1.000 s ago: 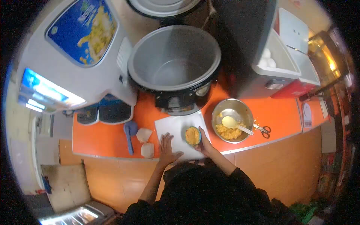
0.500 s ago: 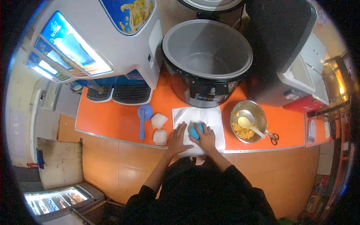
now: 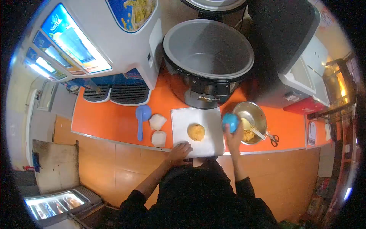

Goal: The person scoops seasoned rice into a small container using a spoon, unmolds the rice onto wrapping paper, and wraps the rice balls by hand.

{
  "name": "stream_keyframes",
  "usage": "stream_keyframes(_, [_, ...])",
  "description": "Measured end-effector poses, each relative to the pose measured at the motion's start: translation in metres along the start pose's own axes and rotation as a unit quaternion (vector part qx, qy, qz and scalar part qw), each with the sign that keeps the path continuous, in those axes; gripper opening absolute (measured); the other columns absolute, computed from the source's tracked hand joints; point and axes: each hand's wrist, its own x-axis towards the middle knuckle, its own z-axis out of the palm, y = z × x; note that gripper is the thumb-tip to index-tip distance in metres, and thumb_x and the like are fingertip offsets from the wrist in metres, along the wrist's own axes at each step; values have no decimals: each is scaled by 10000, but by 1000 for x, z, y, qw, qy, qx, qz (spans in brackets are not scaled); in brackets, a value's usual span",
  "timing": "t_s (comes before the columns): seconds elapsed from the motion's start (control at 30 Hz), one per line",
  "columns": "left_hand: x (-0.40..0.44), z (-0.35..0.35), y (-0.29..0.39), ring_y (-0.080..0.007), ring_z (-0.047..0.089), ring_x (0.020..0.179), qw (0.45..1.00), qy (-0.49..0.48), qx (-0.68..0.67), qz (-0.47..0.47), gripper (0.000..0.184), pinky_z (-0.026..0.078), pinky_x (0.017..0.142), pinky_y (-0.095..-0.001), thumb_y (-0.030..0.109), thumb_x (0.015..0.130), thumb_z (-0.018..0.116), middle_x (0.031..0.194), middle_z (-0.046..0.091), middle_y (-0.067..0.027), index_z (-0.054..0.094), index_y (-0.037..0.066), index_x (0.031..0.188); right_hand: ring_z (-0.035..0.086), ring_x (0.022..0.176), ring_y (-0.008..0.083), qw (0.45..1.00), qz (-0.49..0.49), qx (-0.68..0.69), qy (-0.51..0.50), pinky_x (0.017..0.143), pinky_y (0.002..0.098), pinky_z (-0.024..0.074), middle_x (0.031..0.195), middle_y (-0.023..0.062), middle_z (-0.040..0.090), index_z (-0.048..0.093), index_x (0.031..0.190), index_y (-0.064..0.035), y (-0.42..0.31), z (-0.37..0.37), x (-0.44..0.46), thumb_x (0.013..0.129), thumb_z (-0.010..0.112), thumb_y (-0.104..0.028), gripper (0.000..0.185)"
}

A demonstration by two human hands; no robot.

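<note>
In my right hand (image 3: pixel 234 133) is a small blue bowl (image 3: pixel 230 122), gripped beside the left rim of the metal mixing bowl (image 3: pixel 263 114). A round yellow patty of mashed food (image 3: pixel 196 132) lies on a white sheet of paper (image 3: pixel 181 118). My left hand (image 3: pixel 180 151) rests on the sheet's near left corner, fingers laid out over its edge. Inside the mixing bowl are a yellowish spoon (image 3: pixel 253 128) and some crumbly yellow food (image 3: pixel 248 135), partly hidden by my right hand.
Left of the sheet lie two white wrapped pieces (image 3: pixel 158 122) and a blue scoop (image 3: pixel 140 118). Scissors (image 3: pixel 273 139) lie right of the mixing bowl. A large open rice cooker (image 3: pixel 207 91) stands behind the sheet, between a drinks dispenser (image 3: pixel 126 49) and a dark machine (image 3: pixel 267 76).
My right hand has lifted the blue bowl off the sheet and carried it right, uncovering the patty. My left hand has drawn back to the sheet's near corner.
</note>
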Motion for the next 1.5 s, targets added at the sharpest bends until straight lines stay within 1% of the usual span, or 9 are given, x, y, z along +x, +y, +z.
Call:
stream_keyframes(0.13, [-5,22,-7,-324,459,1234,996,-6,39,86,461,369,1032,-462,363,827,639,1241,522,-150,548,62,1164,494,1024,438,940,-5,-338,36,866,471,414,1091,245,515,502,1316,-143,52,-32,33,779,687,-405,626])
stream_keyframes(0.27, [-11,17,-10,-328,489,1218,991,49,11,121,350,414,1013,-451,236,844,630,1204,559,-162,570,52,1135,480,1022,441,895,24,-439,-69,884,475,396,1109,256,507,501,1320,-160,96,-27,39,783,672,-382,605])
stream_keyframes(0.37, [-12,11,-7,-326,551,1148,993,53,-37,103,308,472,956,-430,217,863,613,1151,596,-157,583,40,1113,460,1077,480,901,21,-432,-26,928,512,390,1150,285,508,435,1372,-185,59,-22,31,747,729,-391,721])
stream_keyframes(0.43, [-12,4,0,-317,577,1102,996,38,-42,65,280,496,916,-421,205,871,607,1130,606,-151,592,39,1097,485,1024,415,945,-145,-294,-13,887,480,389,1105,238,530,565,1200,-105,36,-22,13,815,637,-271,425])
stream_keyframes(0.47, [-12,1,3,-308,603,1056,998,23,-47,27,253,519,876,-411,193,880,601,1109,617,-145,602,38,1080,509,1026,370,979,-99,-122,-129,868,460,403,1086,189,559,611,1060,-52,27,-12,3,789,669,-246,338])
stream_keyframes(0.53, [-10,-5,4,-302,614,1026,997,34,-65,28,227,527,853,-403,181,883,596,1089,623,-143,613,39,1060,549,983,306,895,-208,-20,-394,857,429,425,1039,118,581,634,989,-63,38,6,-42,746,719,-302,351])
stream_keyframes(0.67, [-5,-6,4,-299,633,930,988,89,-130,2,169,534,791,-390,158,885,588,1008,641,-140,634,40,996,548,1017,267,851,-309,-112,-409,889,395,421,1041,89,569,624,938,-71,-2,7,-75,765,683,-325,312])
stream_keyframes(1.2, [20,-14,23,-275,614,865,993,91,-72,-3,198,529,719,-404,245,849,629,905,611,-82,611,70,940,550,979,281,876,-319,-122,-340,819,384,436,1078,115,514,613,794,-20,-2,15,-76,703,637,-128,144])
stream_keyframes(1.5, [25,-30,35,-288,617,926,992,56,-113,-13,298,524,782,-406,290,842,665,991,619,-104,622,69,1037,572,907,235,903,-165,-22,-396,780,378,450,1068,87,483,617,837,-68,10,17,-69,678,709,-106,188])
